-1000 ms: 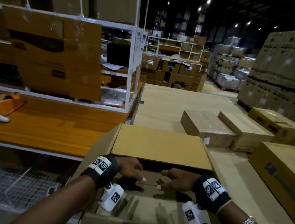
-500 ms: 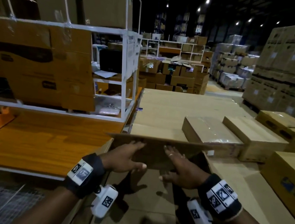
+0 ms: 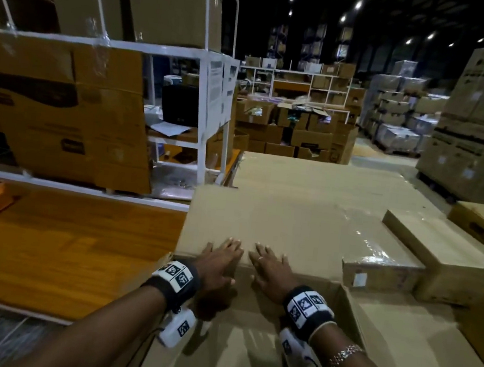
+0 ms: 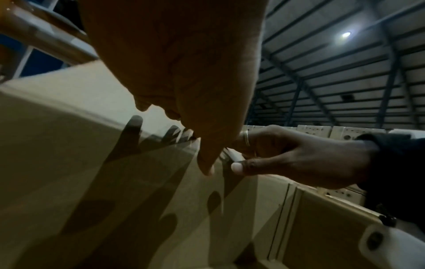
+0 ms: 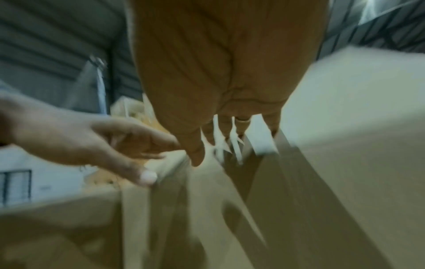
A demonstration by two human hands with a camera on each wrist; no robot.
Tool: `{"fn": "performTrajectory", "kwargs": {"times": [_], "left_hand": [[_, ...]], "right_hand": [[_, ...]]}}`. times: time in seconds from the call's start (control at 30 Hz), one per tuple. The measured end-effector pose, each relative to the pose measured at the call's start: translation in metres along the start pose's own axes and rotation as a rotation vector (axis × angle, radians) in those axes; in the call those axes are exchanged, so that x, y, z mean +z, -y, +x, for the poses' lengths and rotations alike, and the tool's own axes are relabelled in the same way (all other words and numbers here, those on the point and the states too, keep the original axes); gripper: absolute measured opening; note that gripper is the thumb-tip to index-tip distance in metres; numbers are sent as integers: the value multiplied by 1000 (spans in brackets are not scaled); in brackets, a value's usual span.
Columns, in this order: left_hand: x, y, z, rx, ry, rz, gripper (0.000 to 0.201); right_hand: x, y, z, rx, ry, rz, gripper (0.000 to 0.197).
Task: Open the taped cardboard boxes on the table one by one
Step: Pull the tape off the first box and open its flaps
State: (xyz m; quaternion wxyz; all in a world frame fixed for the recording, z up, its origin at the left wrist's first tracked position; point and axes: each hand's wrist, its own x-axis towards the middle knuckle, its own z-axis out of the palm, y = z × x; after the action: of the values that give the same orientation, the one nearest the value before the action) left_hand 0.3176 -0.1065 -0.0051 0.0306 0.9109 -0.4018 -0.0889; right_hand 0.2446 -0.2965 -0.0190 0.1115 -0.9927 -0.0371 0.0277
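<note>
Hands flat, fingers spread: left hand (image 3: 220,260) and right hand (image 3: 270,269) pressing far flap (image 3: 266,225) outward, likely exposing open box (image 3: 246,349), lower centre of frame.

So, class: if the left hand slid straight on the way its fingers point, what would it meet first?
Only more of the box flap that the left hand already presses; beyond its far edge lies flat cardboard sheeting, though depth is unclear.
</note>
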Motion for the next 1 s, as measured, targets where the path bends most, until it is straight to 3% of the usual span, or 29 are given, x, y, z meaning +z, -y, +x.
{"fn": "performTrajectory", "kwargs": {"times": [0.1,0.27,0.47,0.73,0.83,1.0], "left_hand": [[35,12,13,-23,-44,-67,74],[70,20,19,-20,-371,-256,37],[66,38,13,-69,-407,-257,42],[76,40,21,-136,-432,-161,29],[70,35,17,-160,-390,-176,28],[34,20,-2,-149,-233,-238,43]], "right_hand": [[29,-12,9,-7,-41,-47,65],[36,-19,15,-47,-216,37,53],[22,-53,3,44,-163,135,39],[39,-64,-6,73,-384,105,26],[28,-57,-9,107,-294,63,31],[0,-35,-29,145,5,-141,64]]}}
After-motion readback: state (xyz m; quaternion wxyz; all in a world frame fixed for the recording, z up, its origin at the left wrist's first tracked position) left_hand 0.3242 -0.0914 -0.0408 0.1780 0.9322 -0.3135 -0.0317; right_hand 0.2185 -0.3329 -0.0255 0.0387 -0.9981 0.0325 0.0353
